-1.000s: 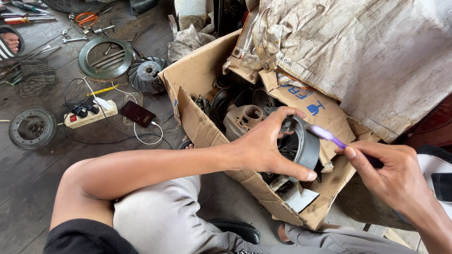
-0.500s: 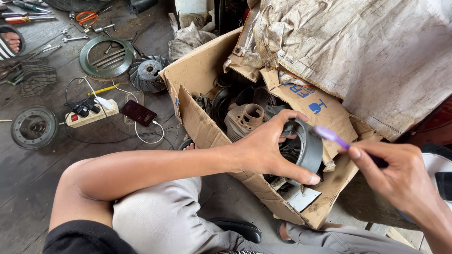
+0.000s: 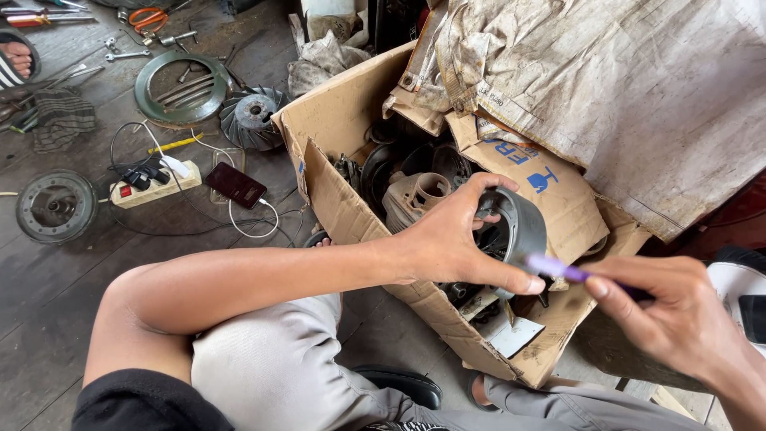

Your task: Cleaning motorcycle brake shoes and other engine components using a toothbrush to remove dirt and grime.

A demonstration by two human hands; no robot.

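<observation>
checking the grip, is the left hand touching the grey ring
Touching. The head view shows the left hand wrapped round the grey ring, fingers over its top edge and thumb pressed on its lower rim.

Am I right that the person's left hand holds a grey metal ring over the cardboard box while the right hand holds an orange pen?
Not quite. In the head view the pen in the right hand is purple, not orange. The left hand does hold the grey metal ring over the cardboard box.

Only 1 camera looks here. It sits on the person's head and looks down, very close to the hands, at the cardboard box (image 3: 343, 128) and the dark wooden floor (image 3: 48, 303) around it.
</observation>
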